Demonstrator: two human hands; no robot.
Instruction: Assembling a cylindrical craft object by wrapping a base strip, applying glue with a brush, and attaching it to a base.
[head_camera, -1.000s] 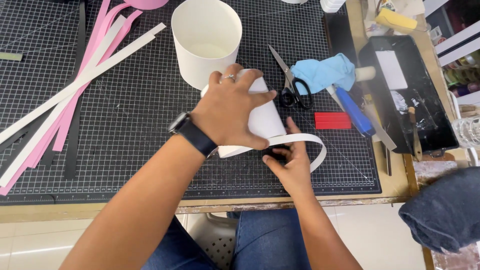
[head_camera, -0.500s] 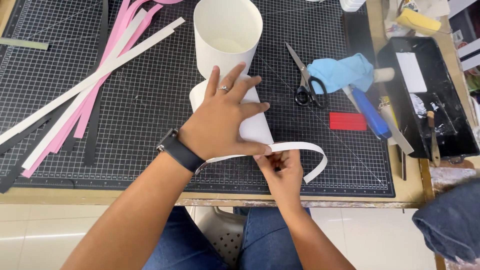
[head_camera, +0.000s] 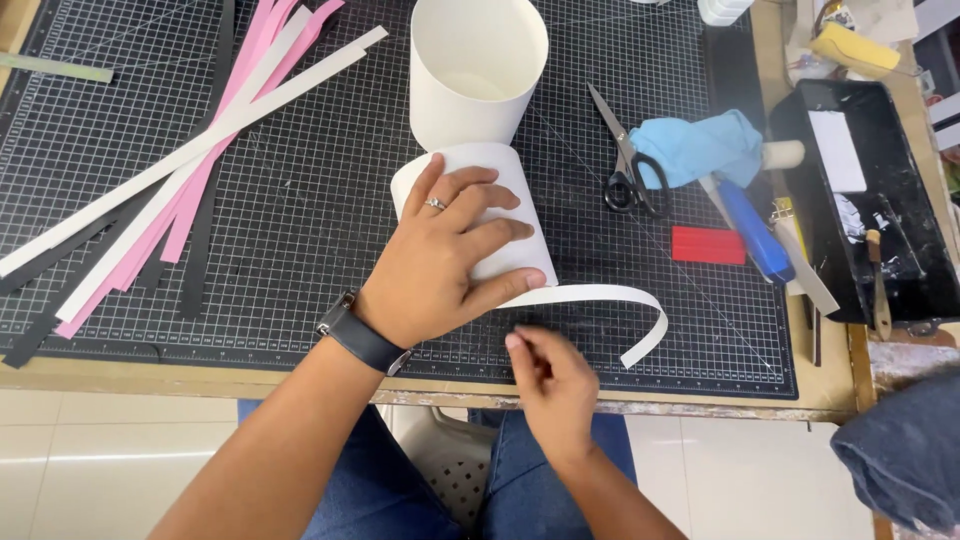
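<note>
My left hand (head_camera: 445, 255), with a ring and a dark wristwatch, presses down on a small white paper cylinder (head_camera: 522, 240) lying on its side on the black gridded cutting mat (head_camera: 300, 270). Its thumb holds one end of a white paper strip (head_camera: 600, 295) against the cylinder's near end. The strip curls away to the right and bends down at its free end. My right hand (head_camera: 550, 385) hovers just below the strip near the mat's front edge, fingers curled together and nothing visible in them.
A taller white paper cylinder (head_camera: 475, 70) stands upright behind the lying one. Long pink, white and black strips (head_camera: 190, 170) lie at the left. Scissors (head_camera: 630, 160), a blue cloth (head_camera: 700, 145), a red block (head_camera: 708, 245), a blue-handled tool (head_camera: 750, 230) and a black tray (head_camera: 880, 210) are on the right.
My right hand has let go of the strip and pulled back toward me. My left hand has settled flatter on the lying cylinder, with the thumb on the strip's end.
</note>
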